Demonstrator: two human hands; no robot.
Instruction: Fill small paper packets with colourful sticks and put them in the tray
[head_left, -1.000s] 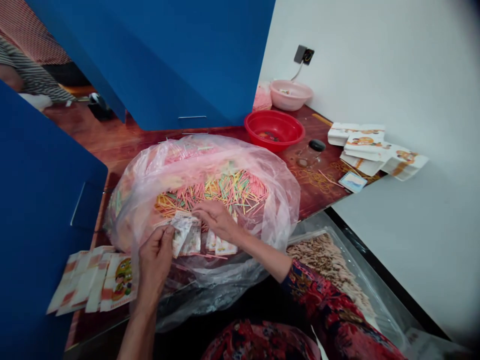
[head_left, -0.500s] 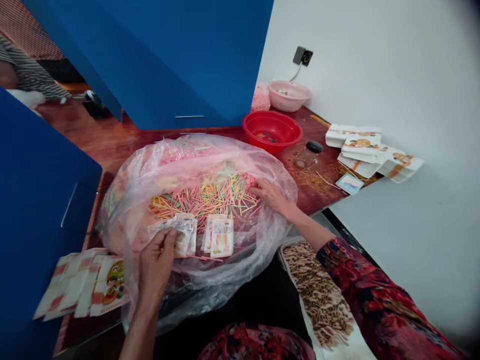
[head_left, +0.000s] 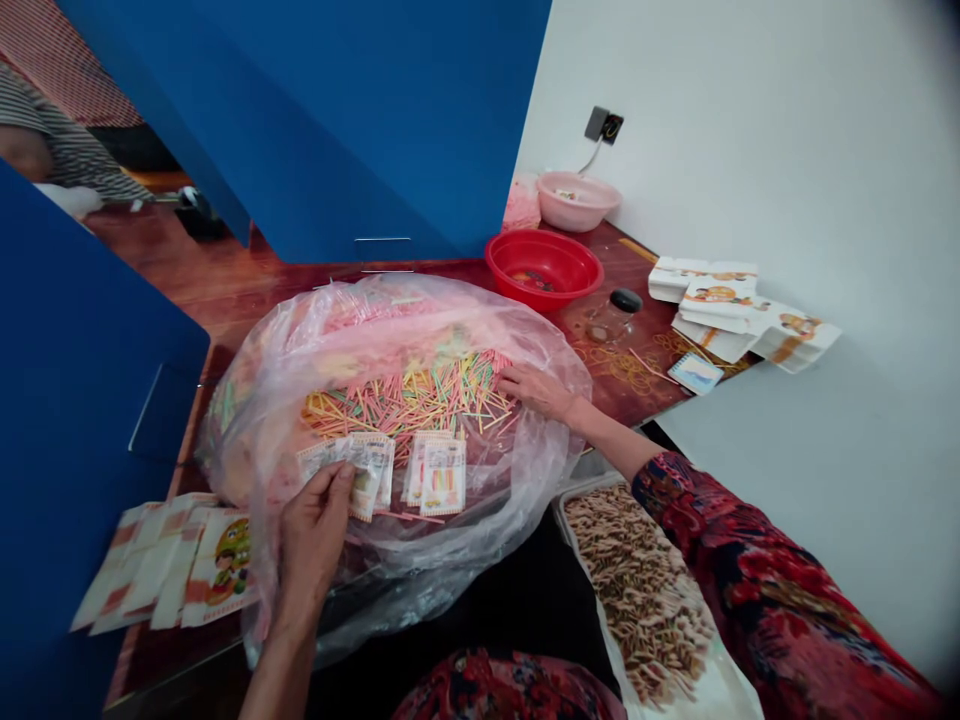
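My left hand pinches the edge of a small printed packet between thumb and fingers, at the front of a big clear plastic bag. Other packets of the same kind overlap around it. A second little group of packets lies just to the right. Behind them spreads a heap of thin pink, yellow and green candy-like sticks inside the opened bag. At the heap's right end, my right hand rests with fingers stretched out, touching the sticks; its fingertips are partly hidden.
A red basin, a pink basin and a black-lidded jar stand at the back right. Rubber bands and printed paper stacks lie beyond. A tub of brown-and-pale pieces is at lower right. Blue panels border the table.
The view has shifted slightly. My right hand's fingers have moved a little at the edge of the stick heap; my left hand keeps its hold on the packet.
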